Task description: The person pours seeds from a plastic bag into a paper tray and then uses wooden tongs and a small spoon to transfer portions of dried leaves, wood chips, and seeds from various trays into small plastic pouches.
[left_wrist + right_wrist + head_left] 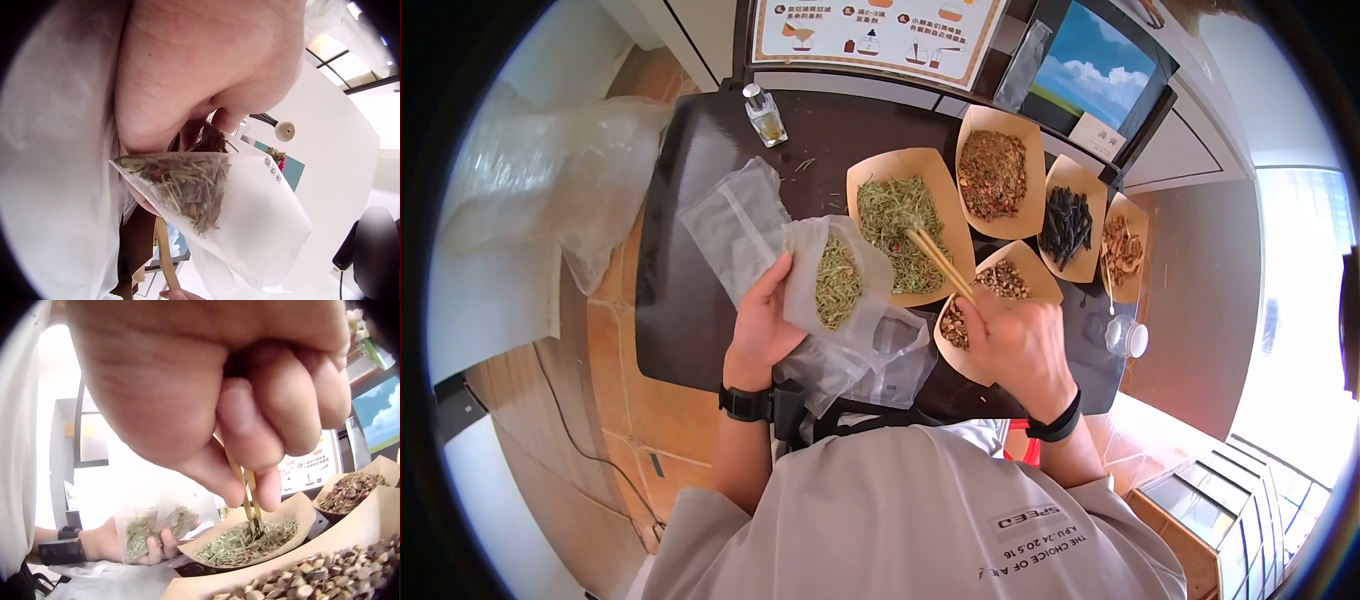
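Note:
My left hand (762,325) holds a translucent pouch (875,270) partly filled with dried green herb (837,285). In the left wrist view the pouch (265,212) shows cut stems inside and small printed characters. My right hand (1025,345) pinches wooden tongs (941,262) between thumb and fingers. Their tips reach into the green stems (895,215) in a paper tray (865,172), right of the pouch. The right wrist view shows the tong prongs (249,494) close together, dark at the tips, amid the herb (250,544).
Paper trays hold a reddish herb mix (994,175), dark strips (1065,228), brown slices (1122,245) and chopped pieces (1003,280) under my right hand. Clear plastic bags (740,220) lie around the pouch. A glass bottle (766,118) stands back left; a small jar (1127,337) lies right.

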Tool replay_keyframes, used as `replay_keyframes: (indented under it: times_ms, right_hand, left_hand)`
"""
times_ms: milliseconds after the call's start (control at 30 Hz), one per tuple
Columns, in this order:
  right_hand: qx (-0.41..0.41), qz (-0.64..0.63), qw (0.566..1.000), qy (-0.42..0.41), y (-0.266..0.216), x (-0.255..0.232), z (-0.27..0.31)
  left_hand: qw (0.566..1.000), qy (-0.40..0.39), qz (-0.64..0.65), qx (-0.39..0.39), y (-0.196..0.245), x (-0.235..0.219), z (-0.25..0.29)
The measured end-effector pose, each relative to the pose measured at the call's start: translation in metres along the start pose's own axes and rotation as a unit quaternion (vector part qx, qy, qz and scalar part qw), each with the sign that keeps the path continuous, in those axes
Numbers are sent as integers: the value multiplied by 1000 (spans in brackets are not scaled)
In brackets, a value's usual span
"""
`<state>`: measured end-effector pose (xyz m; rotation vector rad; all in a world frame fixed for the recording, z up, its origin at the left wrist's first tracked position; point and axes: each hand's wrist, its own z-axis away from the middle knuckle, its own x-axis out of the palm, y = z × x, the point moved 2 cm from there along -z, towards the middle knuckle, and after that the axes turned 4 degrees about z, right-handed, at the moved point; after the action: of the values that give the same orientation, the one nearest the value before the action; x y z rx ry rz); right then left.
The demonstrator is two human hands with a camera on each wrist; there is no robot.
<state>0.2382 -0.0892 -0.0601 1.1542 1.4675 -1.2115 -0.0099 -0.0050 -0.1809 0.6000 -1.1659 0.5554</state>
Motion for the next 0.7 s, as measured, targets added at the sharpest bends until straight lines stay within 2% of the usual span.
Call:
replay_keyframes:
  times_ms: [67,133,200,267,300,333,400,467,533,567,600,700]
  right_hand:
    - [4,-19,1000,3,10,-7,2]
    - [0,-70,996,56,14,-21,2]
    - [11,-105,992,71,7,-40,5]
    - [15,-159,986,45,-2,-57,8]
    - [-24,-174,984,31,-9,-63,7]
    - [-23,-174,984,31,-14,-60,7]
    - [-85,-168,982,-23,-24,-52,8]
    - [-67,-175,982,-32,-23,-50,6]
    - [38,-228,973,-6,-11,-53,4]
    - [104,-221,970,-20,-4,-54,2]
    - [104,-219,970,-20,4,-50,-1]
    - [88,-92,992,-3,34,-14,-7]
  left_hand:
    - [1000,3,-2,-1,0,-3,0]
    - [1000,6,-5,-1,0,-5,-1]
    - [1000,-1,14,-15,0,-6,-2]
    - [1000,15,2,-11,0,-9,-2]
    - [999,30,-11,-9,-1,-11,-2]
    - [999,30,-12,-9,-1,-12,-2]
    - [1000,19,-15,-8,0,-12,-2]
    - [999,36,-14,-5,0,-9,-1]
    - [998,55,-9,-1,-1,-8,0]
    - [998,57,-17,4,-1,-8,0]
    - [998,59,-24,8,-1,-8,-1]
    - [999,27,-42,3,-1,-6,0]
